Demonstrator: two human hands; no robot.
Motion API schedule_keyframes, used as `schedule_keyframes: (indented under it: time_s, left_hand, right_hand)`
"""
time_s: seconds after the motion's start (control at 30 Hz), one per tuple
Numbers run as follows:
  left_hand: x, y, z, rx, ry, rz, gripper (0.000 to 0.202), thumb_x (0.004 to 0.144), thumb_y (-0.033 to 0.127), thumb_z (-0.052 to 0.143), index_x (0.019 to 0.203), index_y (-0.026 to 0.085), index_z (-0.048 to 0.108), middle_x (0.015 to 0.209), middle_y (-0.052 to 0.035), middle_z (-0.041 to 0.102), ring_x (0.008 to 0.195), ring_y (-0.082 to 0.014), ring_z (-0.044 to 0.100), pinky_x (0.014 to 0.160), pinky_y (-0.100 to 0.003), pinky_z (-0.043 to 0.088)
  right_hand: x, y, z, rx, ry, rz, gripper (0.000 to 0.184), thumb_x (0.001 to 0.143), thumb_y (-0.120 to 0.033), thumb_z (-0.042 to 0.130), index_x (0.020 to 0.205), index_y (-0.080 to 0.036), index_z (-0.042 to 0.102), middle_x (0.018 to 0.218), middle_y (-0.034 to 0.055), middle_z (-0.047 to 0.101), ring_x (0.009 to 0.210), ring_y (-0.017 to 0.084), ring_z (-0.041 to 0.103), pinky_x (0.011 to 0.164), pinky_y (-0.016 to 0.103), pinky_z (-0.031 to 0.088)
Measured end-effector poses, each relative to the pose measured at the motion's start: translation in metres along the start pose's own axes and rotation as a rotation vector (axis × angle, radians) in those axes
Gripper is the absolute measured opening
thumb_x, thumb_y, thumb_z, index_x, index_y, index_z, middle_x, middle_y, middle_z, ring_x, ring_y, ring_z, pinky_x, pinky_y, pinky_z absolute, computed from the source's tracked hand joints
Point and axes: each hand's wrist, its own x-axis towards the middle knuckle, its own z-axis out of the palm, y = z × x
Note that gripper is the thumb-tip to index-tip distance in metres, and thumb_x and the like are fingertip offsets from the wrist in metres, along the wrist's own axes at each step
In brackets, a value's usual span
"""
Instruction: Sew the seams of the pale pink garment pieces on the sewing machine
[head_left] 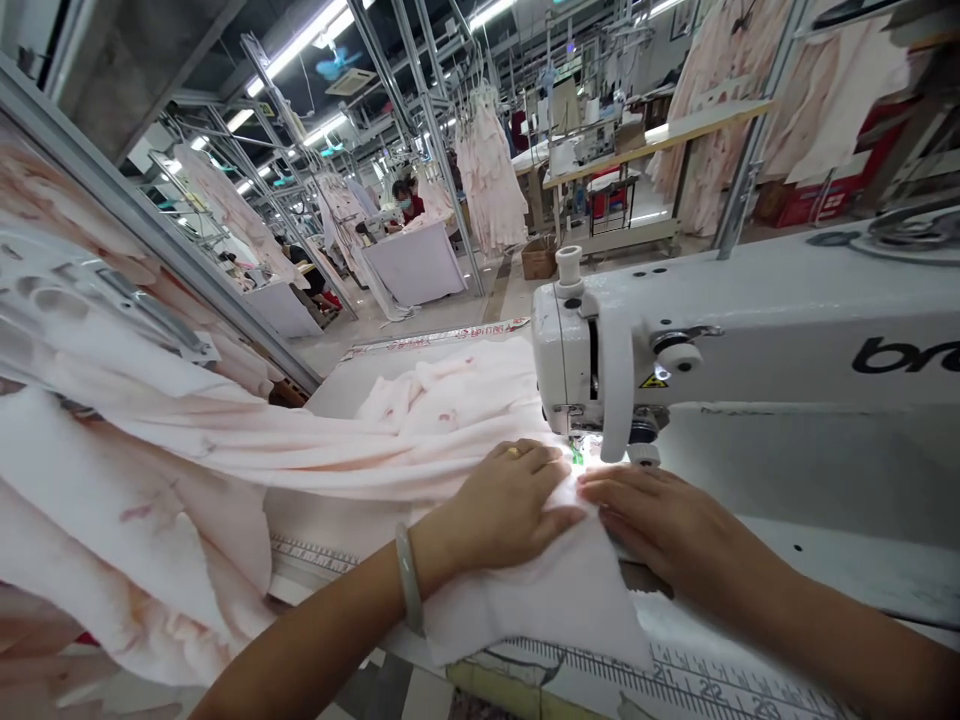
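Note:
A pale pink printed fabric (315, 450) lies across the sewing table and runs under the needle of a white sewing machine (735, 320). My left hand (510, 505) rests flat on the fabric just left of the needle, fingers stretched out, with a ring on one finger and a pale bangle on the wrist. My right hand (660, 520) lies flat on the fabric edge right of the needle, fingers together and extended. The presser foot (577, 452) sits just beyond my fingertips, lit by a small lamp.
A ruler strip (675, 680) runs along the table's near edge. More pink fabric hangs over a rail at my left (112, 330). Garments hang on racks (487, 170) behind. Other people sit at work tables (409, 205) in the background.

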Motion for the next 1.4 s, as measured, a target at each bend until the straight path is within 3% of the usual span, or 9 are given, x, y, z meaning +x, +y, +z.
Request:
schedule_keyframes:
  time_s: [0.1,0.27,0.4,0.53,0.67,0.8,1.07,1.27,1.4]
  left_hand:
    - [-0.018,0.017,0.007,-0.031,0.11,-0.042,0.048,0.106,0.049,0.069,0.138,0.016,0.058,0.132,-0.0155,0.071,0.121,-0.0334,0.066,0.106,-0.05,0.056]
    - [-0.027,0.019,0.024,-0.118,0.213,-0.158,0.016,0.099,0.013,0.051,0.111,0.019,0.061,0.108,-0.0106,0.071,0.102,-0.0281,0.064,0.092,-0.042,0.053]
    - [-0.016,0.009,0.023,-0.457,0.279,-0.291,0.015,0.098,0.02,0.048,0.083,0.023,0.049,0.086,-0.0034,0.063,0.083,-0.0219,0.057,0.079,-0.035,0.046]
    - [-0.002,-0.004,0.024,-0.694,0.275,-0.357,0.024,0.102,0.031,0.046,0.079,0.024,0.043,0.072,0.0017,0.052,0.07,-0.0182,0.05,0.07,-0.032,0.039]
    - [0.005,-0.023,0.021,-0.566,0.255,-0.229,0.023,0.103,0.038,0.046,0.084,0.024,0.047,0.075,-0.0003,0.056,0.074,-0.0197,0.05,0.074,-0.034,0.039]
    - [0.005,-0.027,0.011,-0.427,0.141,-0.133,0.035,0.108,0.046,0.043,0.081,0.024,0.045,0.077,-0.0021,0.057,0.076,-0.0205,0.05,0.077,-0.035,0.041]
    - [0.012,-0.003,0.017,-0.498,0.248,-0.262,0.044,0.113,0.052,0.038,0.079,0.024,0.039,0.075,0.0002,0.052,0.072,-0.0177,0.048,0.071,-0.032,0.038]
    - [0.013,-0.004,0.02,-0.554,0.31,-0.338,0.042,0.114,0.052,0.039,0.083,0.024,0.042,0.079,0.0004,0.057,0.075,-0.0179,0.052,0.072,-0.032,0.04]
    - [0.011,-0.006,0.017,-0.616,0.331,-0.353,0.045,0.114,0.053,0.042,0.08,0.024,0.04,0.074,0.0023,0.052,0.071,-0.0168,0.048,0.068,-0.031,0.036]
  right_hand:
    - [-0.002,0.003,0.0,-0.034,0.018,-0.001,0.02,0.113,-0.019,0.045,0.11,-0.021,0.065,0.102,0.0083,0.078,0.084,0.026,0.074,0.074,0.04,0.057]
    - [0.002,0.007,0.002,-0.075,0.011,-0.087,0.021,0.115,-0.017,0.043,0.11,-0.024,0.062,0.105,0.0055,0.076,0.09,0.025,0.074,0.08,0.041,0.054]
    - [0.005,0.004,0.004,-0.124,0.009,-0.177,0.024,0.113,-0.013,0.042,0.116,-0.021,0.064,0.105,0.007,0.075,0.088,0.026,0.071,0.082,0.042,0.053]
    - [0.005,0.005,0.003,-0.186,0.0,-0.274,0.026,0.107,-0.004,0.045,0.111,-0.014,0.067,0.104,0.0116,0.076,0.093,0.029,0.069,0.09,0.046,0.052]
    - [0.001,0.008,0.0,-0.179,-0.045,-0.366,0.028,0.106,0.001,0.046,0.117,-0.011,0.068,0.101,0.0088,0.075,0.091,0.026,0.067,0.093,0.042,0.051]
    - [-0.002,0.009,-0.002,-0.163,-0.075,-0.353,0.025,0.109,-0.004,0.047,0.123,-0.011,0.067,0.106,0.0091,0.074,0.093,0.026,0.065,0.093,0.041,0.049]
    - [0.0,0.011,-0.009,-0.167,-0.045,-0.273,0.025,0.111,-0.008,0.046,0.12,-0.02,0.066,0.11,0.0074,0.074,0.095,0.025,0.07,0.096,0.043,0.047]
    - [-0.002,0.016,-0.002,-0.237,-0.016,-0.219,0.042,0.104,0.001,0.038,0.134,-0.019,0.06,0.12,0.0103,0.079,0.094,0.024,0.074,0.091,0.041,0.054]
    - [0.003,0.017,0.001,-0.274,-0.033,-0.216,0.037,0.102,0.001,0.04,0.127,-0.017,0.06,0.119,0.0122,0.08,0.084,0.022,0.074,0.081,0.037,0.055]
